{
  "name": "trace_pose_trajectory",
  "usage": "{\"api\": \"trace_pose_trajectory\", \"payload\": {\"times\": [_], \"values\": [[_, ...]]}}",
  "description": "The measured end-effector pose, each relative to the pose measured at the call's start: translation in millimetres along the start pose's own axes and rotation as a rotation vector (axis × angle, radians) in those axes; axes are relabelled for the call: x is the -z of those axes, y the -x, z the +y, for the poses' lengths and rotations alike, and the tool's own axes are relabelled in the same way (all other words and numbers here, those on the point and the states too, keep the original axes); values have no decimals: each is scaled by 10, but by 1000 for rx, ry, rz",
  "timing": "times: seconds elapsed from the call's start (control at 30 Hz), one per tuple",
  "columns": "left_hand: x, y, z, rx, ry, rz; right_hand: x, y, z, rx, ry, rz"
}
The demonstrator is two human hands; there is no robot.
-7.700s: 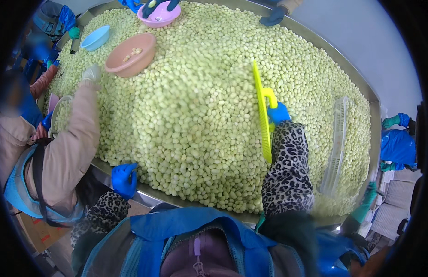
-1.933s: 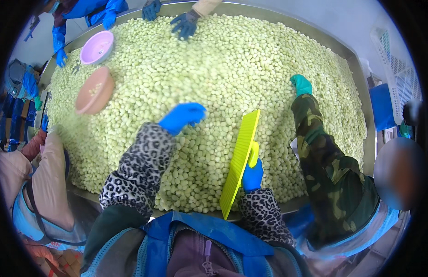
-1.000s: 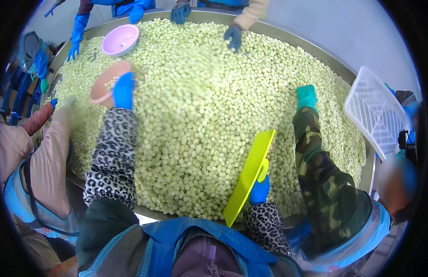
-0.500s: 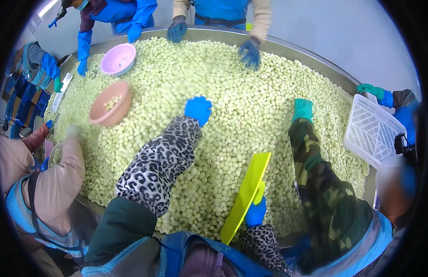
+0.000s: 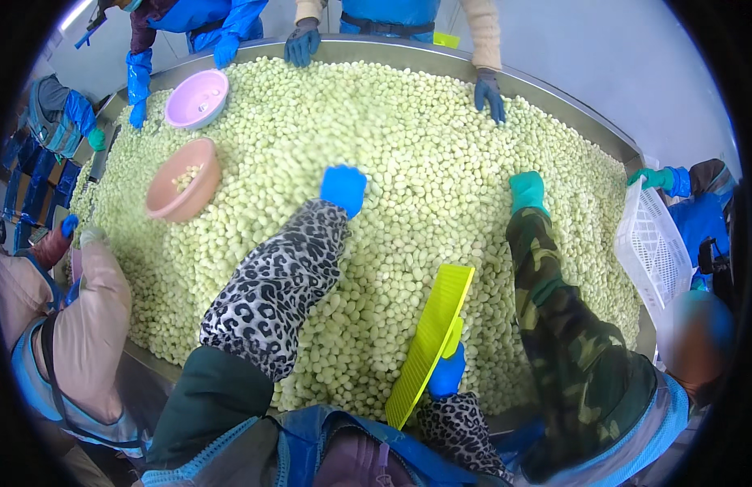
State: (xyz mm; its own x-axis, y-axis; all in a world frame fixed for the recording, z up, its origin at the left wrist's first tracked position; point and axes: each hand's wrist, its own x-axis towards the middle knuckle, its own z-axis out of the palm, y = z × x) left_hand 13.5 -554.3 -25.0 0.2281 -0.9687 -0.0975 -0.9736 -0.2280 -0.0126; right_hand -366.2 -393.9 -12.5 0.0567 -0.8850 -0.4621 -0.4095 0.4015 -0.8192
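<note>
1. The yellow board (image 5: 431, 337) serves as the landmark. It is held at a slant at the near side of the pile, with pale green oval pieces (image 5: 392, 235) spread to its left, to its right and beyond it. Whether its lower edge is pressed into them cannot be told.
2. The handle (image 5: 454, 337) on the board's right side is gripped by the blue-gloved right hand (image 5: 447, 372). A firm, even hold would probably serve best, so that the ribbed face is not twisted.
3. The blue-gloved left hand (image 5: 343, 191) is placed over the pieces, beyond the board and to its left. Its fingers are hidden by the back of the glove; whether anything is grasped cannot be told.
4. By judgement, the pieces should be touched lightly by that hand, as they could be bruised by hard pressing.
5. Room should be left for the co-worker's green-gloved hand (image 5: 527, 191), beyond the board and to its right; wide swings that way might be blocked by the camouflage sleeve (image 5: 566, 325).
6. The salmon bowl (image 5: 199, 203), well apart from the board, beyond and to its left, should not be knocked.
</note>
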Motion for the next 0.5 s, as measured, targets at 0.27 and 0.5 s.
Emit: {"api": "trace_pose_trajectory", "payload": {"times": [0.27, 0.5], "values": [[-13, 87, -293, 43, 444, 106, -16, 31, -111, -25, 14, -21], [129, -73, -62, 98, -1, -172, -19, 17, -6, -19, -66, -25]]}}
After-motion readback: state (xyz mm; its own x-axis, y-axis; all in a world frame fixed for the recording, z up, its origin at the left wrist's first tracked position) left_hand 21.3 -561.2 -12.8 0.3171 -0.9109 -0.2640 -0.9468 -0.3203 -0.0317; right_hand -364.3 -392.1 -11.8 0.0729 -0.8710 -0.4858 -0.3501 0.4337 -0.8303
